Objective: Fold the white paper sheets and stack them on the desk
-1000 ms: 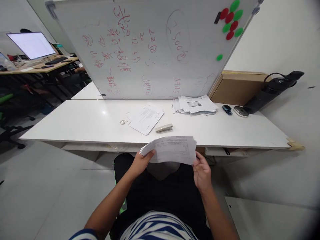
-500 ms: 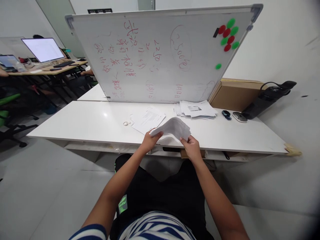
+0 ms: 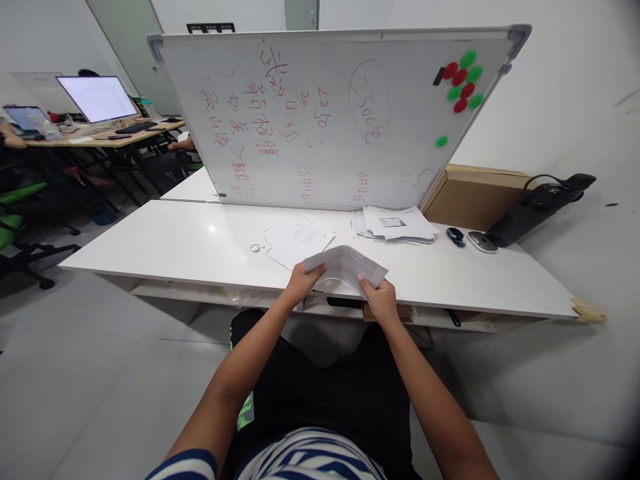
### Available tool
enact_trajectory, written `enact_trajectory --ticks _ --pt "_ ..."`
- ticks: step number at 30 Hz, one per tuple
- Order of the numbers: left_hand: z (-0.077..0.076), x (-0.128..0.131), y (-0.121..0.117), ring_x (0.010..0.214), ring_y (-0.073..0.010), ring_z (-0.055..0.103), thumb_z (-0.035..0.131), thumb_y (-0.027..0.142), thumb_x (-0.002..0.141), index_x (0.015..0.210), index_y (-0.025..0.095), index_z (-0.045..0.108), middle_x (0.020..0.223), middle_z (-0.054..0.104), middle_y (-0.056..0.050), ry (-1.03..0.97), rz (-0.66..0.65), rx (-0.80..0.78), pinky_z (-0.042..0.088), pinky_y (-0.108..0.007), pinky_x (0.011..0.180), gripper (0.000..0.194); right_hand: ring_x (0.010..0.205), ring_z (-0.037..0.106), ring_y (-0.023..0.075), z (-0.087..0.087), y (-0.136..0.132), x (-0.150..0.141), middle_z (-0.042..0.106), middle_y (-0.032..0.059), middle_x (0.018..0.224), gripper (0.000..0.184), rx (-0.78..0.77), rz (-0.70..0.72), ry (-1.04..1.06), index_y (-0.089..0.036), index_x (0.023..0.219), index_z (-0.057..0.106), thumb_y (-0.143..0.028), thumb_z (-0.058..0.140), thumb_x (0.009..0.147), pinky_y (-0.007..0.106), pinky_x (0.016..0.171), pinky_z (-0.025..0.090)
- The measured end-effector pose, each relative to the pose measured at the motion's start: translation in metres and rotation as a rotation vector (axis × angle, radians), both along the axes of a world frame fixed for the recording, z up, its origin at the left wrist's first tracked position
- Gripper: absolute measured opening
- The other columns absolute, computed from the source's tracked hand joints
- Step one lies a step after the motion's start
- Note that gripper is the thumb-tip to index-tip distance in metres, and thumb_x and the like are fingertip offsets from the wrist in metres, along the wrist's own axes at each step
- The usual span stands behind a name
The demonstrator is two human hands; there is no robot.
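Observation:
A bowed stack of printed paper sheets (image 3: 345, 262) hangs between my two hands, just above the front edge of the white table (image 3: 160, 250). My left hand (image 3: 301, 281) is closed on its left end, thumb on top. At the right end, my right hand (image 3: 381, 299) pinches the sheets, thumb on the near side. The middle of the stack arches upward. Behind my left hand, several loose printed sheets (image 3: 297, 241) lie flat on the table. Farther right rests a thicker, uneven pile of papers (image 3: 400, 225).
A whiteboard (image 3: 320, 120) with red writing and round magnets stands across the table's back. On the right are a cardboard box (image 3: 475, 197), a black bottle (image 3: 537, 210), a computer mouse (image 3: 483, 241) and a dark watch-like object (image 3: 455, 236). A ring-shaped item (image 3: 257, 247) lies left.
The stack, fanned in a thick bend before, now spreads flatter with its edges more even. Both hands still hold its ends. The view has shifted slightly.

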State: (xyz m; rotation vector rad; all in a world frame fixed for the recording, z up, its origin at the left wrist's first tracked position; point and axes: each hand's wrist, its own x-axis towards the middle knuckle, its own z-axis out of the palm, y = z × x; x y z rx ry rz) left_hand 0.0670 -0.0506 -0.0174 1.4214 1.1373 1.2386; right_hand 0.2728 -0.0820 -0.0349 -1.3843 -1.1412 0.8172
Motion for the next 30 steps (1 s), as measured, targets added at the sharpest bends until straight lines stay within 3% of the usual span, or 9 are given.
enact_trajectory --ticks 4,8,14,20,23,26,28,30 --pt "0.0 0.002 -0.002 0.105 -0.0278 0.062 0.064 0.044 0.081 0.107 0.014 0.067 0.108 0.07 -0.006 0.009 -0.025 0.046 0.051 -0.04 0.091 0.04 0.097 0.065 0.0281 -0.011 0.002 0.0 0.072 0.0113 0.099 0.042 0.065 -0.042 0.132 -0.012 0.095 0.072 -0.045 0.072 0.069 0.041 0.088 0.049" --pt "-0.006 0.003 0.001 0.105 -0.0283 0.063 0.063 0.044 0.082 0.105 0.015 0.069 0.109 0.07 -0.007 0.079 -0.024 0.021 0.051 -0.041 0.091 0.038 0.097 0.065 0.0275 -0.023 0.004 0.002 0.07 0.0139 0.104 0.047 0.033 -0.086 0.247 -0.01 0.1 0.069 -0.044 0.073 0.067 0.042 0.087 0.049" --pt "-0.011 0.008 0.004 0.109 -0.0267 0.061 0.059 0.046 0.085 0.108 0.018 0.067 0.113 0.068 -0.006 0.15 -0.031 0.038 0.05 -0.039 0.092 0.038 0.104 0.063 0.0273 -0.023 0.004 0.01 0.069 0.013 0.109 0.047 0.056 -0.107 0.079 -0.011 0.106 0.068 -0.045 0.069 0.072 0.042 0.094 0.045" --pt "-0.01 0.018 -0.001 0.106 -0.0255 0.061 0.052 0.046 0.089 0.108 0.022 0.066 0.11 0.069 -0.003 0.272 -0.109 0.071 0.05 -0.038 0.09 0.035 0.108 0.061 0.0289 -0.022 -0.004 0.015 0.067 0.0156 0.113 0.05 -0.055 -0.141 -0.043 -0.01 0.108 0.066 -0.049 0.061 0.078 0.042 0.096 0.044" --pt "0.0 0.019 0.001 0.104 -0.0247 0.061 0.05 0.049 0.089 0.114 0.022 0.063 0.112 0.068 -0.005 0.33 -0.172 0.1 0.051 -0.036 0.087 0.039 0.107 0.062 0.0287 -0.019 -0.014 0.036 0.068 0.0138 0.111 0.047 -0.035 -0.177 -0.111 -0.012 0.107 0.067 -0.048 0.062 0.077 0.042 0.097 0.044" --pt "0.005 0.017 0.008 0.106 -0.0215 0.06 0.04 0.047 0.094 0.119 0.021 0.06 0.119 0.063 -0.007 0.414 -0.159 0.19 0.051 -0.033 0.086 0.041 0.103 0.064 0.0284 -0.024 -0.026 0.069 0.07 0.0116 0.108 0.044 -0.121 -0.186 -0.059 -0.013 0.105 0.068 -0.044 0.067 0.074 0.042 0.094 0.048" --pt "0.001 0.015 0.015 0.114 -0.0214 0.055 0.035 0.042 0.097 0.118 0.022 0.061 0.127 0.058 -0.007 0.558 -0.114 0.299 0.047 -0.035 0.093 0.039 0.098 0.066 0.028 -0.033 -0.036 0.091 0.071 0.0107 0.104 0.042 -0.206 -0.215 0.033 -0.013 0.101 0.068 -0.041 0.07 0.07 0.042 0.091 0.051" --pt "-0.007 0.014 0.022 0.123 -0.0246 0.049 0.04 0.037 0.096 0.121 0.022 0.059 0.136 0.052 -0.007 0.779 -0.097 0.392 0.042 -0.04 0.099 0.035 0.094 0.067 0.0279 -0.044 -0.045 0.108 0.072 0.0099 0.101 0.04 -0.268 -0.258 0.099 -0.013 0.098 0.069 -0.037 0.073 0.066 0.041 0.089 0.052"
